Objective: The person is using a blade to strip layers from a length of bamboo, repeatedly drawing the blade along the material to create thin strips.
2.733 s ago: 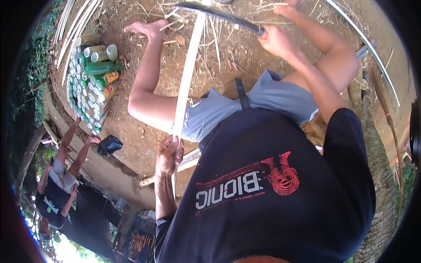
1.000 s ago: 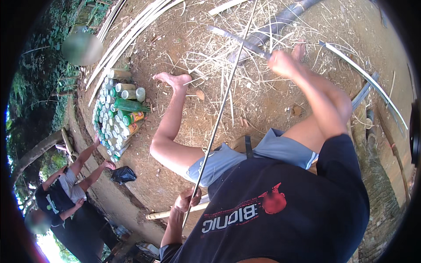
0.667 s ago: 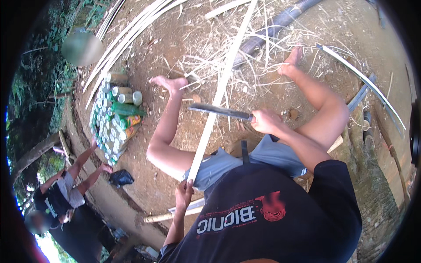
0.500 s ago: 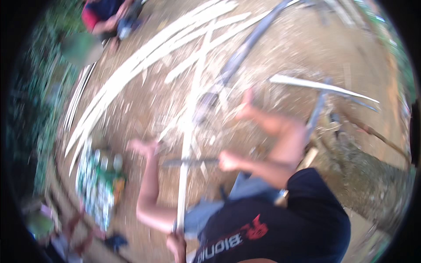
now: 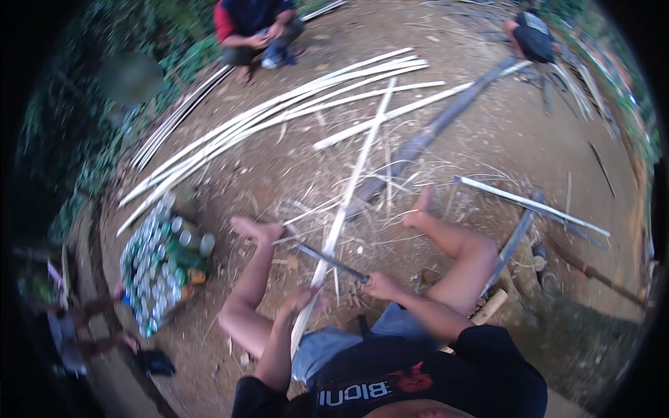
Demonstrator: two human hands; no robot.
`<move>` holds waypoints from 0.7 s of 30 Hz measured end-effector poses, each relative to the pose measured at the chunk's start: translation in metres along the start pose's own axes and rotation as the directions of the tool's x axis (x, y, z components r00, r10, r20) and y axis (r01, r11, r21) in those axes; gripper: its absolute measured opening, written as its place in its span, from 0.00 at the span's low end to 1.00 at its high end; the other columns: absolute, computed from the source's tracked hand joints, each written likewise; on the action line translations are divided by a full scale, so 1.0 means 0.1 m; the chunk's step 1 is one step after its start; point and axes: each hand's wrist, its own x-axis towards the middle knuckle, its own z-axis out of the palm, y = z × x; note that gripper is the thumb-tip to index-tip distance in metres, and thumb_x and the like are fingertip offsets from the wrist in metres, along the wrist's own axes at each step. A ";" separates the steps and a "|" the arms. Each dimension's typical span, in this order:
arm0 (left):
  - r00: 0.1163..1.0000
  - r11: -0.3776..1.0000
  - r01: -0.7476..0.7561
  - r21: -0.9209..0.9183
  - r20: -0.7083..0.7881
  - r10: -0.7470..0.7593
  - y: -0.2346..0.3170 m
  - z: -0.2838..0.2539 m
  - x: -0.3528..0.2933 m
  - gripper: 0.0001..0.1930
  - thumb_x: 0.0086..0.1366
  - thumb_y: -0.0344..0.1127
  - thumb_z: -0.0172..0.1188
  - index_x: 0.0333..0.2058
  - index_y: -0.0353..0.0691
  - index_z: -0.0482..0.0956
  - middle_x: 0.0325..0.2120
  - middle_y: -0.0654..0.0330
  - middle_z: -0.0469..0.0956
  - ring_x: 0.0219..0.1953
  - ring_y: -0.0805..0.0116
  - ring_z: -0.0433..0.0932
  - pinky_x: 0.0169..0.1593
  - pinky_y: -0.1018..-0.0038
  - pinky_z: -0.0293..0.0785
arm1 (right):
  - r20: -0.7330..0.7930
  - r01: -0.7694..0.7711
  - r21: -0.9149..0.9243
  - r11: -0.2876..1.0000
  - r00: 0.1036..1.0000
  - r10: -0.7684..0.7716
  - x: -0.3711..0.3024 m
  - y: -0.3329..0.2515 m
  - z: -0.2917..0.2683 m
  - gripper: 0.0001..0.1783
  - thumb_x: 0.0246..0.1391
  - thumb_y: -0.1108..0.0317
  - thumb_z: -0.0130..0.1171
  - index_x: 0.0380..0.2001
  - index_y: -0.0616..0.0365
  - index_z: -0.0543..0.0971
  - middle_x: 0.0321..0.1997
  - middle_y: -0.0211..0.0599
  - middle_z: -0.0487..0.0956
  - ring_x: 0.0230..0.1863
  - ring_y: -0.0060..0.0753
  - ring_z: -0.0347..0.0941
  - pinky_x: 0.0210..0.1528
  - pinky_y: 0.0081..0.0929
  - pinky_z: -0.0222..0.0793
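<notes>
My right hand (image 5: 381, 285) is closed round the handle of a long dark-bladed knife (image 5: 343, 267), which points away to the left. Its blade crosses a long pale bamboo strip (image 5: 350, 189), touching or just over it; I cannot tell which. Nearer my body, my left hand (image 5: 300, 301) is closed on that same strip, below the blade. From beside my left thigh the strip runs forward between my bare legs, and its far part passes over a dark pole (image 5: 412, 150). Thin pale shavings (image 5: 397, 182) lie scattered round the pole and my feet.
Several long pale strips (image 5: 261, 111) lie at the far left. Bottles and cans (image 5: 157, 268) are piled beside my left foot. People squat at the far left (image 5: 254, 28) and far right (image 5: 533, 38); another person (image 5: 70, 327) is at the left edge. A short log (image 5: 489, 306) lies by my right hip.
My left hand has moved forward along the bamboo strip from beside my hip. The knife has tilted, its tip now pointing farther forward. The view has shifted and sharpened.
</notes>
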 end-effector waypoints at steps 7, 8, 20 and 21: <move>0.989 0.986 -0.084 -0.142 -0.132 0.065 -0.03 0.02 -0.69 0.17 0.75 0.40 0.44 0.34 0.34 0.76 0.18 0.64 0.72 0.16 0.76 0.69 0.20 0.77 0.65 | 0.030 0.107 -0.660 0.744 0.993 -0.117 -0.28 -0.68 -0.25 0.12 0.51 0.61 0.55 0.35 0.55 0.77 0.25 0.47 0.80 0.28 0.54 0.78 0.30 0.53 0.72; 0.988 0.987 -0.074 -0.139 -0.146 0.053 -0.09 0.07 -0.84 0.17 0.75 0.40 0.44 0.33 0.34 0.76 0.17 0.65 0.71 0.16 0.77 0.67 0.19 0.78 0.64 | 0.002 0.109 -0.753 0.649 0.987 -0.162 -0.23 -0.62 -0.44 0.11 0.48 0.62 0.55 0.35 0.53 0.78 0.24 0.47 0.80 0.26 0.53 0.78 0.29 0.54 0.72; 0.973 0.999 -0.053 -0.002 -0.226 0.051 0.21 0.29 -1.26 0.18 0.76 0.41 0.44 0.31 0.36 0.74 0.15 0.68 0.66 0.13 0.79 0.61 0.18 0.80 0.59 | -0.111 -0.070 -0.496 0.866 0.994 0.017 0.14 -0.54 -1.00 0.10 0.51 0.65 0.54 0.32 0.61 0.78 0.23 0.50 0.80 0.26 0.53 0.80 0.31 0.50 0.75; 0.973 0.999 -0.046 -0.019 -0.229 0.040 0.20 0.30 -1.27 0.18 0.76 0.40 0.44 0.31 0.35 0.74 0.14 0.68 0.66 0.13 0.79 0.61 0.17 0.80 0.58 | -0.037 0.013 -0.510 0.860 0.999 -0.037 0.04 -0.50 -0.90 0.10 0.52 0.65 0.53 0.32 0.60 0.78 0.23 0.50 0.81 0.26 0.53 0.80 0.31 0.50 0.75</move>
